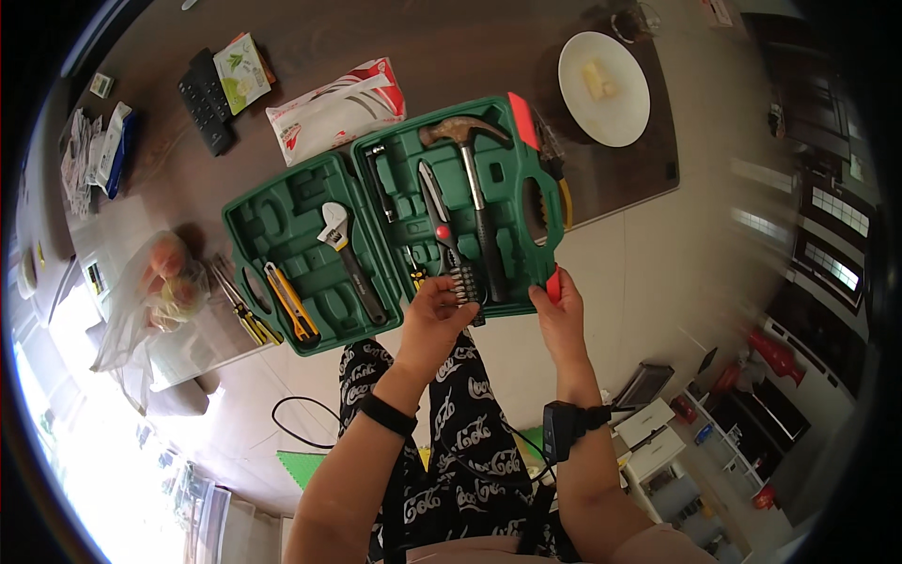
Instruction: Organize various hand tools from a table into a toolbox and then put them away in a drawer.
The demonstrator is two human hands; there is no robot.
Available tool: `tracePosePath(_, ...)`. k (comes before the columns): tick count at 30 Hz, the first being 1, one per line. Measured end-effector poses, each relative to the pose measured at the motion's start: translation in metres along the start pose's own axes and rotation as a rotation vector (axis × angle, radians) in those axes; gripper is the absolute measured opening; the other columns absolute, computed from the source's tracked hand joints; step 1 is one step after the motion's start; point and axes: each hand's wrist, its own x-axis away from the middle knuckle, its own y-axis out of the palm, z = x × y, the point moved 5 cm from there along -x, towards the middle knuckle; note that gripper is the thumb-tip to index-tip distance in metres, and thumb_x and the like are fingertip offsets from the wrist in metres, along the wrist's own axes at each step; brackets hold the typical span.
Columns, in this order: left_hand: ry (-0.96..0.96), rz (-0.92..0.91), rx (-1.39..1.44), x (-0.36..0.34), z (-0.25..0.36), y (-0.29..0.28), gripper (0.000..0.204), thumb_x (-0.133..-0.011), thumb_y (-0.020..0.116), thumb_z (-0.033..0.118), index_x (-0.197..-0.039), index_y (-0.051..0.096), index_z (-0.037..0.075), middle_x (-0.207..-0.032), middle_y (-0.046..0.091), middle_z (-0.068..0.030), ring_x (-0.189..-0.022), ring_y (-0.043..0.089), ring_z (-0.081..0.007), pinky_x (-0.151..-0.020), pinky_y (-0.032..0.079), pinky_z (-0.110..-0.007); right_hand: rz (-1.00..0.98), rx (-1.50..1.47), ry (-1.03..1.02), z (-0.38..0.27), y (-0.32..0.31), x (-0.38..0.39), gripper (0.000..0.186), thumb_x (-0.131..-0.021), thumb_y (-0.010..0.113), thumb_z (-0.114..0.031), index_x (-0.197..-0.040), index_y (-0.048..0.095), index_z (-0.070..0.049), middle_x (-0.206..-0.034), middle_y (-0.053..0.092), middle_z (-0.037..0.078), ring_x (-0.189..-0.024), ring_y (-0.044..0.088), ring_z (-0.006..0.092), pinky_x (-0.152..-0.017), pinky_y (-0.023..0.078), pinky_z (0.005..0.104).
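Observation:
An open green tool case (411, 252) lies across the table's near edge. My left hand (434, 315) pinches a dark strip of screwdriver bits (462, 282) at the case's near side. Closed on the near right corner of the case, by its red latch (553, 285), is my right hand (562, 315). In the right half lie a claw hammer (474, 179), pliers (438, 211) with a red pivot, a ratchet handle (380, 183) and a small yellow-black screwdriver (414, 268). The left half holds an adjustable wrench (349, 258) and a yellow utility knife (292, 303).
Loose yellow-black tools (246, 315) and a plastic bag of fruit (164, 282) sit left of the case. Beyond are a tissue pack (338, 108) and a black remote (205, 99). A white plate (604, 117) stands far right, and a yellow-handled tool (565, 202) lies beside the case.

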Motion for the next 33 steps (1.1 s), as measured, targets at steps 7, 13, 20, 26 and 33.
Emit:
tracePosePath(7,0.02,0.047,0.036,-0.007,-0.017,-0.023,0.037,-0.08,0.068,0.005,-0.111,0.049,0.001,-0.093,0.057,-0.0053,-0.081,0.057,-0.0126,-0.072,0.048,-0.025,-0.007,-0.049,-0.047,0.003,-0.002,0.0,0.035,-0.086,0.056,-0.003,-0.12,0.052,0.002,-0.104,0.06,0.005,-0.092,0.055,0.0108,-0.085,0.042,0.0237)
tracePosePath(13,0.083,0.197,0.013,-0.019,0.004,-0.055,0.032,-0.085,0.063,0.002,-0.113,0.048,0.003,-0.094,0.059,-0.0029,-0.082,0.057,-0.0109,-0.073,0.048,-0.025,-0.006,0.029,-0.041,0.0,-0.003,0.0,0.035,-0.087,0.056,-0.003,-0.121,0.051,0.002,-0.105,0.06,0.005,-0.092,0.055,0.0115,-0.086,0.042,0.0238)
tracePosePath(20,0.358,0.396,-0.184,-0.06,0.049,-0.072,0.033,-0.078,0.07,0.009,-0.105,0.053,0.001,-0.08,0.064,-0.008,-0.071,0.062,-0.0151,-0.065,0.05,-0.029,-0.056,0.062,0.016,-0.001,0.0,0.001,0.04,-0.087,0.054,-0.004,-0.126,0.047,0.003,-0.111,0.057,0.004,-0.1,0.051,0.0102,-0.092,0.037,0.023)
tracePosePath(26,0.408,0.44,-0.361,-0.08,0.095,-0.058,0.033,-0.077,0.07,0.01,-0.105,0.054,0.0,-0.083,0.064,-0.0086,-0.072,0.062,-0.0161,-0.065,0.05,-0.029,-0.048,-0.003,-0.015,0.001,-0.006,0.0,0.037,-0.087,0.055,-0.004,-0.124,0.049,0.002,-0.106,0.058,0.003,-0.094,0.052,0.0096,-0.088,0.039,0.0228)
tracePosePath(33,0.477,0.545,-0.672,-0.09,0.111,-0.055,0.033,-0.074,0.071,0.01,-0.103,0.058,0.002,-0.083,0.065,-0.0091,-0.075,0.062,-0.0187,-0.069,0.05,-0.032,-0.059,0.044,0.002,0.0,-0.002,0.002,0.034,-0.088,0.055,-0.004,-0.121,0.05,0.002,-0.105,0.058,0.002,-0.093,0.052,0.0089,-0.088,0.038,0.0228)
